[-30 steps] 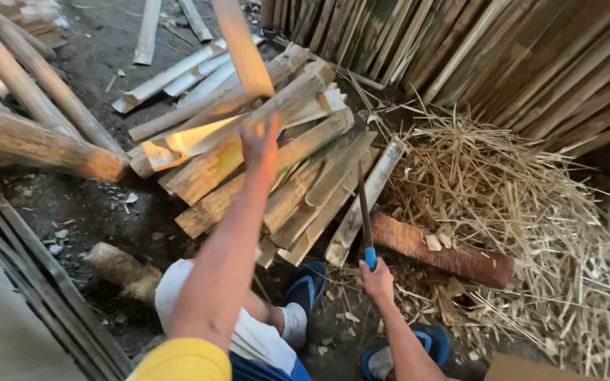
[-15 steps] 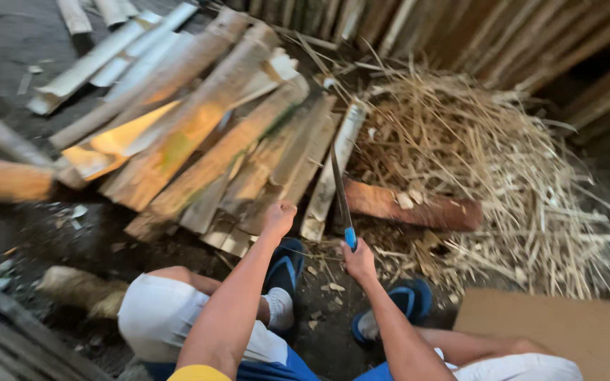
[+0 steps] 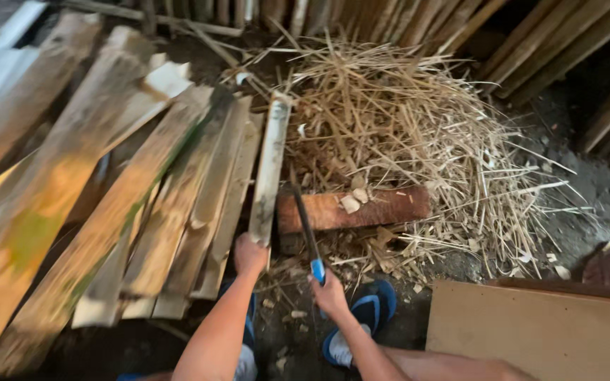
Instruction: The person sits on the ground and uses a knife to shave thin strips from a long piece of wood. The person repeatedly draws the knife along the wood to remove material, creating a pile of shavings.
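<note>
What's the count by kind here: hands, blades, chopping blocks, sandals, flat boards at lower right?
Hands: 2, left hand gripping a split slat, right hand holding the blade
Blue-handled blade: 1
Reddish wood block: 1
Blue sandals: 1 clearly visible
Flat board: 1
Total: 6

Pale slat (image 3: 268, 169) (upright-ish) — blue-handled blade (image 3: 306, 229)

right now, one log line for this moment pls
left hand: grips end of pale split slat | right hand: holds blue-handled blade | ahead: reddish wood block, straw pile
</note>
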